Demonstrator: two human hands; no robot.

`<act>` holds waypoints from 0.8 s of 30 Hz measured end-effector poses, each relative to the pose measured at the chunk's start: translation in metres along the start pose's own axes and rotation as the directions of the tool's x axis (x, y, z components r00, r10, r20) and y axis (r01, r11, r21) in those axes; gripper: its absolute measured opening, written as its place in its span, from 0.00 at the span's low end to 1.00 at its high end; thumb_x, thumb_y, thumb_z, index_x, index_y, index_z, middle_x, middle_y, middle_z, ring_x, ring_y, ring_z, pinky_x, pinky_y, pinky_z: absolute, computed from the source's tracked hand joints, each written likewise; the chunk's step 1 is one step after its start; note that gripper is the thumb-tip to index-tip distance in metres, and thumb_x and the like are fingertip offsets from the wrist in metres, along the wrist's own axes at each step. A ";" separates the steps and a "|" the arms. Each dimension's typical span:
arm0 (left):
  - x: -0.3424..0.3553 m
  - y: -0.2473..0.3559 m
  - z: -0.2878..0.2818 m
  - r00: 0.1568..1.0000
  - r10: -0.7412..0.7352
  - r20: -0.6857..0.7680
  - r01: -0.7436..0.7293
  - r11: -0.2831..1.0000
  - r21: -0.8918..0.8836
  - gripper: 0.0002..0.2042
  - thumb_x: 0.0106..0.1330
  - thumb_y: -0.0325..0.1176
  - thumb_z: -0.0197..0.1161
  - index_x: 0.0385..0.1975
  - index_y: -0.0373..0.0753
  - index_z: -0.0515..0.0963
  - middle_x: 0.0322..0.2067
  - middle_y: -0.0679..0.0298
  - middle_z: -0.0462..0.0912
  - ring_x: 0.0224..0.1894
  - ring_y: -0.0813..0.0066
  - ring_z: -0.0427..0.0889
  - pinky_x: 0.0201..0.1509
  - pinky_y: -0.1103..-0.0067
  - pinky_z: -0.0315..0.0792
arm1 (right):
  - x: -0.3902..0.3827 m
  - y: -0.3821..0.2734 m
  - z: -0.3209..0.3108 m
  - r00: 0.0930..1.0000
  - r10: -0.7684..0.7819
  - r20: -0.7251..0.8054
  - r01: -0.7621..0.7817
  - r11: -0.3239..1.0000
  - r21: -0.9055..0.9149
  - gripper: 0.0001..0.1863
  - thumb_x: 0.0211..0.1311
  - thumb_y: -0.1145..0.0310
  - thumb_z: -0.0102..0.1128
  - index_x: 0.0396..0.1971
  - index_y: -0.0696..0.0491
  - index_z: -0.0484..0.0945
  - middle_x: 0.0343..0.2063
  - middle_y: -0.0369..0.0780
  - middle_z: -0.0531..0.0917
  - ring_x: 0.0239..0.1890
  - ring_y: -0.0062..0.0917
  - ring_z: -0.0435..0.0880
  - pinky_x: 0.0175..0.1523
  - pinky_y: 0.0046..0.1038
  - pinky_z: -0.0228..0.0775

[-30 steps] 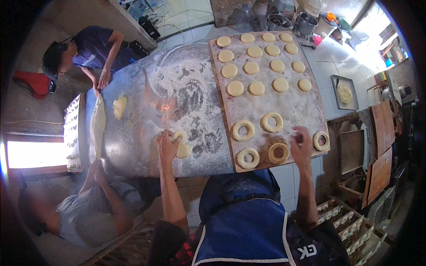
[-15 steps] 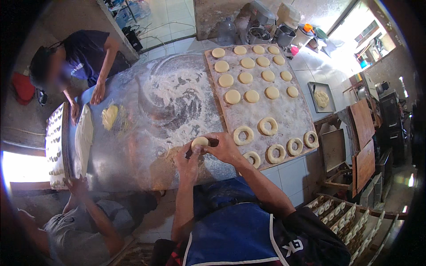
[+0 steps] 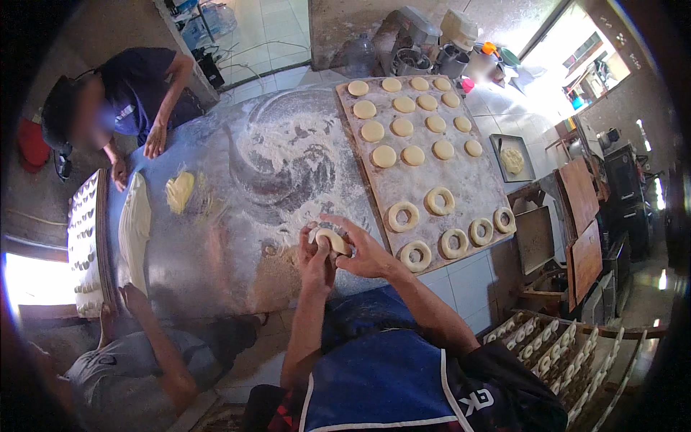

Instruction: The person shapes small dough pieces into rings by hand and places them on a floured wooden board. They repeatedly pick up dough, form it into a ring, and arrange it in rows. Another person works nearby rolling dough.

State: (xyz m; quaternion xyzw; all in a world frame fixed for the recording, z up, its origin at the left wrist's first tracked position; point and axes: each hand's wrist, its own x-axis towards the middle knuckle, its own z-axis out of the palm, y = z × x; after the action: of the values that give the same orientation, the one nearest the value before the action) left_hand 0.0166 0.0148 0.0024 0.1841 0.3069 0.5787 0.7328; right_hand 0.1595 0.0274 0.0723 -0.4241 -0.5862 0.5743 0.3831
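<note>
My left hand (image 3: 314, 258) and my right hand (image 3: 363, 253) are together over the floured metal table (image 3: 266, 281), both closed on a small pale dough piece (image 3: 332, 240), my thumbs pressing at it. To their right lies a floured wooden board (image 3: 453, 180) with several flat dough rounds (image 3: 413, 155) at the far part and several dough rings (image 3: 440, 201) at the near part. A soft yellow lump (image 3: 180, 191) and a long pale dough strip (image 3: 135, 223) lie to the left.
One co-worker (image 3: 122, 79) leans over the left far side; another (image 3: 144, 367) works at the lower left, beside a patterned tray (image 3: 84, 237). Beyond the board are bins (image 3: 452, 61) and a pan of dough (image 3: 512, 160). A rack of rings (image 3: 547, 353) stands at lower right.
My right hand has left the board and joined my left hand on a dough piece; both then shifted slightly. An extra ring lies on the board. The co-workers' hands moved along the strip.
</note>
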 end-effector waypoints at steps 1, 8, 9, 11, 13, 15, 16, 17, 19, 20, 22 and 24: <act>-0.001 0.007 0.000 0.989 -0.047 0.137 0.048 0.999 0.000 0.27 0.66 0.25 0.63 0.61 0.42 0.58 0.44 0.60 0.79 0.43 0.72 0.80 0.43 0.77 0.77 | 0.001 -0.002 -0.001 0.999 -0.043 -0.002 0.043 0.991 0.129 0.33 0.59 0.68 0.62 0.65 0.51 0.61 0.37 0.41 0.79 0.33 0.27 0.78 0.43 0.31 0.72; 0.017 0.004 0.027 0.973 0.186 0.139 -0.193 0.980 0.045 0.08 0.65 0.28 0.53 0.42 0.41 0.64 0.31 0.63 0.75 0.32 0.72 0.82 0.33 0.78 0.76 | 0.010 0.013 -0.013 0.959 0.051 -0.280 -0.174 0.883 -0.436 0.25 0.73 0.51 0.44 0.27 0.57 0.77 0.21 0.36 0.77 0.25 0.23 0.75 0.34 0.25 0.70; 0.019 -0.001 0.030 0.975 0.209 0.075 -0.211 0.977 0.019 0.07 0.66 0.30 0.52 0.42 0.41 0.64 0.29 0.64 0.75 0.30 0.71 0.82 0.29 0.77 0.75 | 0.011 0.018 -0.013 0.933 0.104 -0.344 -0.160 0.977 -0.140 0.30 0.73 0.51 0.45 0.17 0.57 0.78 0.11 0.36 0.73 0.19 0.24 0.74 0.27 0.29 0.68; 0.024 -0.011 0.031 0.980 0.174 0.092 -0.178 0.983 0.043 0.08 0.71 0.36 0.47 0.40 0.38 0.65 0.28 0.61 0.76 0.24 0.63 0.81 0.23 0.71 0.73 | 0.005 0.026 -0.019 0.936 0.149 -0.320 -0.060 0.960 0.273 0.27 0.72 0.53 0.46 0.21 0.58 0.80 0.11 0.40 0.74 0.18 0.25 0.74 0.24 0.31 0.67; 0.032 -0.023 0.030 0.938 0.322 0.131 -0.331 0.711 0.620 0.11 0.73 0.39 0.44 0.39 0.36 0.66 0.27 0.60 0.77 0.22 0.61 0.80 0.25 0.70 0.74 | 0.003 0.033 -0.024 0.905 0.323 -0.275 -0.213 0.907 0.362 0.27 0.73 0.56 0.44 0.22 0.63 0.76 0.16 0.44 0.77 0.20 0.30 0.78 0.27 0.33 0.68; 0.042 -0.036 0.029 0.825 0.514 0.235 -0.426 0.294 0.856 0.14 0.74 0.41 0.43 0.38 0.35 0.66 0.25 0.60 0.78 0.21 0.62 0.78 0.24 0.69 0.72 | 0.003 0.037 -0.027 0.915 -0.236 -0.328 0.041 0.861 -0.507 0.28 0.73 0.54 0.43 0.21 0.62 0.76 0.14 0.41 0.76 0.19 0.28 0.77 0.25 0.32 0.66; 0.047 -0.044 0.030 0.728 0.625 0.281 -0.450 0.127 0.884 0.14 0.74 0.42 0.44 0.37 0.36 0.66 0.24 0.61 0.77 0.20 0.63 0.78 0.23 0.68 0.71 | 0.003 0.038 -0.029 0.926 -0.119 -0.357 -0.069 0.879 -0.473 0.28 0.72 0.53 0.45 0.20 0.61 0.75 0.13 0.41 0.75 0.18 0.29 0.76 0.25 0.33 0.64; 0.052 -0.051 0.032 0.615 0.711 0.341 -0.445 -0.044 0.895 0.15 0.74 0.44 0.44 0.36 0.36 0.67 0.22 0.62 0.77 0.20 0.65 0.77 0.22 0.68 0.69 | 0.003 0.038 -0.031 0.912 0.080 -0.403 -0.214 0.930 -0.299 0.27 0.71 0.51 0.47 0.19 0.59 0.75 0.11 0.41 0.74 0.17 0.30 0.75 0.24 0.34 0.62; 0.054 -0.063 0.035 0.943 0.332 -0.018 -0.262 0.776 0.574 0.18 0.75 0.45 0.45 0.38 0.34 0.70 0.24 0.63 0.76 0.23 0.70 0.77 0.27 0.71 0.72 | -0.001 0.038 -0.039 0.890 0.131 -0.437 -0.183 0.980 -0.078 0.28 0.70 0.50 0.48 0.18 0.60 0.72 0.11 0.43 0.71 0.16 0.30 0.71 0.24 0.35 0.60; 0.054 -0.067 0.038 0.983 0.125 -0.136 -0.077 0.946 0.314 0.19 0.75 0.46 0.45 0.39 0.33 0.71 0.25 0.64 0.76 0.24 0.73 0.77 0.29 0.73 0.73 | -0.006 0.038 -0.044 0.892 0.101 -0.441 -0.098 0.995 0.030 0.29 0.70 0.50 0.49 0.17 0.61 0.70 0.10 0.44 0.69 0.15 0.30 0.70 0.24 0.36 0.59; 0.054 -0.074 0.045 0.976 0.218 0.019 -0.214 0.933 0.288 0.19 0.75 0.46 0.45 0.38 0.32 0.72 0.24 0.66 0.73 0.26 0.77 0.76 0.31 0.75 0.74 | -0.013 0.040 -0.056 0.901 -0.069 -0.428 -0.045 0.966 -0.253 0.25 0.70 0.54 0.50 0.20 0.60 0.71 0.11 0.44 0.68 0.15 0.31 0.66 0.24 0.36 0.59; 0.051 -0.079 0.054 0.832 0.514 0.208 -0.434 0.371 0.821 0.16 0.74 0.42 0.46 0.31 0.34 0.68 0.22 0.68 0.69 0.27 0.79 0.73 0.32 0.76 0.73 | -0.019 0.045 -0.069 0.867 -0.455 -0.205 0.164 0.649 -0.743 0.18 0.68 0.61 0.52 0.29 0.62 0.79 0.12 0.47 0.73 0.16 0.42 0.73 0.23 0.38 0.61</act>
State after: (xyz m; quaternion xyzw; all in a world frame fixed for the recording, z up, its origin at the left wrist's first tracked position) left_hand 0.1177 0.0473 -0.0188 0.5696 0.5100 0.5484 0.3388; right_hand 0.2333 0.0328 0.0317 -0.5296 -0.7403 0.1388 0.3902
